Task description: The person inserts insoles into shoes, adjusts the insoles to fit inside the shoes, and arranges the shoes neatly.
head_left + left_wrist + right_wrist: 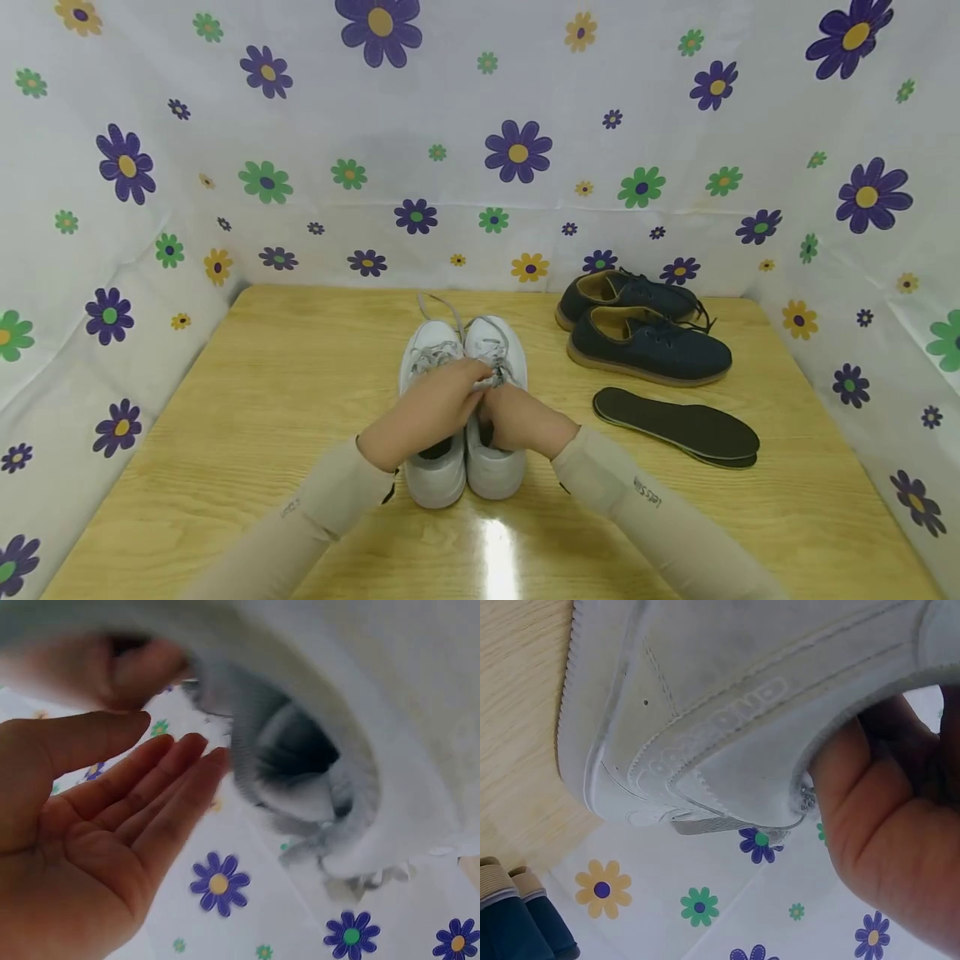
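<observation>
Two white sneakers, a left one (pixel 435 483) and a right one (pixel 497 477), stand side by side on the table, toes toward the back wall. My left hand (pixel 431 408) reaches across them to the right sneaker's laces (pixel 491 350). In the left wrist view its fingers (pixel 176 795) are nearly straight with the palm showing, beside a sneaker's opening. My right hand (pixel 517 419) is at the right sneaker's opening. The right wrist view shows its bent fingers (pixel 847 761) inside the collar; their tips are hidden, so what they hold cannot be told.
Two dark blue lace-up shoes (pixel 652 350) stand at the back right of the wooden table (pixel 300 358). In front of them lie two stacked black insoles (pixel 678 425). A flower-patterned white cloth (pixel 450 133) surrounds the table at the back and both sides.
</observation>
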{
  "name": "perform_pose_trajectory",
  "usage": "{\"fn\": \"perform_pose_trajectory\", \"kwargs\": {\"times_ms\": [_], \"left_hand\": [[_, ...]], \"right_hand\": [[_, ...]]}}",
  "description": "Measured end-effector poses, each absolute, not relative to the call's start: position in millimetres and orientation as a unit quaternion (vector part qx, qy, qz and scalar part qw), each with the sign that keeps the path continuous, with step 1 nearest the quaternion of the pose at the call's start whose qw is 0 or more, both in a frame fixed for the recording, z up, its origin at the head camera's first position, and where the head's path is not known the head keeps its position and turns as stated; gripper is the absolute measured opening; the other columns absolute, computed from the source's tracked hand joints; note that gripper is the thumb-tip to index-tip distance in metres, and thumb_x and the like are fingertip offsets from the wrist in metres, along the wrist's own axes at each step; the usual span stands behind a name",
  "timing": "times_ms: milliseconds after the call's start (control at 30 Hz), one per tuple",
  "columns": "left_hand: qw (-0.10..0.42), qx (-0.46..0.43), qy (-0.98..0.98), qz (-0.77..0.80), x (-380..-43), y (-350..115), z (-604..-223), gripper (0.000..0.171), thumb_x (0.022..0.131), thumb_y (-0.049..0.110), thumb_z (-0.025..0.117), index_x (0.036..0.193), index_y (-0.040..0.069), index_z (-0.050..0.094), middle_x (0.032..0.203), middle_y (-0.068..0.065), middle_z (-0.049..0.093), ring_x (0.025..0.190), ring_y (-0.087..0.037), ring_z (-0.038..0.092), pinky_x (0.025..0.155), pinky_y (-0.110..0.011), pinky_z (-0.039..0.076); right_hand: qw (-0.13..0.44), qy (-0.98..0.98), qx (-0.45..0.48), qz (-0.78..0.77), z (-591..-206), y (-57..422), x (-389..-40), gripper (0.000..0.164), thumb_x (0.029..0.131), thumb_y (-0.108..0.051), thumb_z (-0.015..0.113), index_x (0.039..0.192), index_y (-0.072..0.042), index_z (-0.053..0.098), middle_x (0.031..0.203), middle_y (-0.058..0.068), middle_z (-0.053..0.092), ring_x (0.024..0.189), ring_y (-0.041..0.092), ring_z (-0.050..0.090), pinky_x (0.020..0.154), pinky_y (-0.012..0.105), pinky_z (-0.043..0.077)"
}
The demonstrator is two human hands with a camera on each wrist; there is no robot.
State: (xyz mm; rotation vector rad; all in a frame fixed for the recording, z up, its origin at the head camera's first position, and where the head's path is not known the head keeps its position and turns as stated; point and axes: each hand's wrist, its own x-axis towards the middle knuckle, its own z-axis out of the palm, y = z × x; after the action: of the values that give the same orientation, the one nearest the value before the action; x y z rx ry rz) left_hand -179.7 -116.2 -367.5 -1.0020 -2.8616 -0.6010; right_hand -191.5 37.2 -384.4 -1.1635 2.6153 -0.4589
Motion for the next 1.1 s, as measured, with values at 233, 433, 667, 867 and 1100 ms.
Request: {"fn": "perform_pose_trajectory", "kwargs": {"times_ms": [233, 433, 667, 867, 1100], "left_hand": [[0.026, -0.285, -0.936, -0.206, -140.6, -131.8, -371.9, 0.026, 0.091, 0.016, 0.067, 0.108, -0.001, 0.058, 0.100, -0.011, 0.063, 0.080, -0.020, 0.061, 0.067, -0.035, 0.051], [0.039, -0.322, -0.935, -0.141, -122.4, -139.3, -391.3, 0.046, 0.079, 0.030, 0.079, 0.101, -0.001, 0.054, 0.085, -0.008, 0.059, 0.074, -0.022, 0.061, 0.066, -0.036, 0.050], [0.056, -0.317, -0.940, -0.112, -118.0, -143.6, -404.2, 0.054, 0.067, 0.027, 0.086, 0.093, 0.005, 0.045, 0.063, -0.001, 0.054, 0.058, -0.021, 0.057, 0.056, -0.039, 0.044], [0.064, -0.320, -0.942, -0.083, -116.0, -146.0, -405.6, 0.055, 0.065, 0.030, 0.087, 0.094, 0.005, 0.047, 0.062, -0.002, 0.057, 0.057, -0.024, 0.057, 0.061, -0.038, 0.045], [0.097, -0.324, -0.939, -0.064, -115.2, -150.0, -408.3, 0.054, 0.067, 0.026, 0.086, 0.098, 0.002, 0.048, 0.064, -0.003, 0.059, 0.061, -0.019, 0.058, 0.064, -0.034, 0.042]], "right_hand": [[0.225, 0.879, -0.381, -0.177, -378.5, 38.9, -195.0, 0.048, 0.085, 0.002, 0.060, 0.051, -0.017, 0.032, 0.048, -0.009, 0.024, 0.045, 0.004, 0.020, 0.046, 0.018, 0.018], [0.214, 0.864, -0.358, -0.281, -378.4, 53.7, -178.0, 0.028, 0.096, 0.000, 0.047, 0.070, -0.008, 0.054, 0.063, -0.004, 0.040, 0.056, 0.008, 0.036, 0.055, 0.021, 0.032], [0.055, 0.909, -0.358, -0.206, -379.0, 58.0, -133.1, 0.028, 0.089, -0.032, 0.069, 0.088, -0.005, 0.061, 0.079, 0.001, 0.053, 0.069, 0.016, 0.052, 0.066, 0.033, 0.045], [-0.050, 0.927, -0.354, -0.111, -396.3, 54.8, -117.5, 0.035, 0.071, -0.020, 0.085, 0.089, -0.010, 0.058, 0.085, 0.000, 0.055, 0.084, 0.021, 0.058, 0.084, 0.041, 0.043], [-0.100, 0.915, -0.365, -0.142, -406.4, 51.7, -120.2, 0.037, 0.068, -0.013, 0.086, 0.081, -0.012, 0.052, 0.075, -0.004, 0.047, 0.074, 0.016, 0.055, 0.085, 0.040, 0.043]]}}
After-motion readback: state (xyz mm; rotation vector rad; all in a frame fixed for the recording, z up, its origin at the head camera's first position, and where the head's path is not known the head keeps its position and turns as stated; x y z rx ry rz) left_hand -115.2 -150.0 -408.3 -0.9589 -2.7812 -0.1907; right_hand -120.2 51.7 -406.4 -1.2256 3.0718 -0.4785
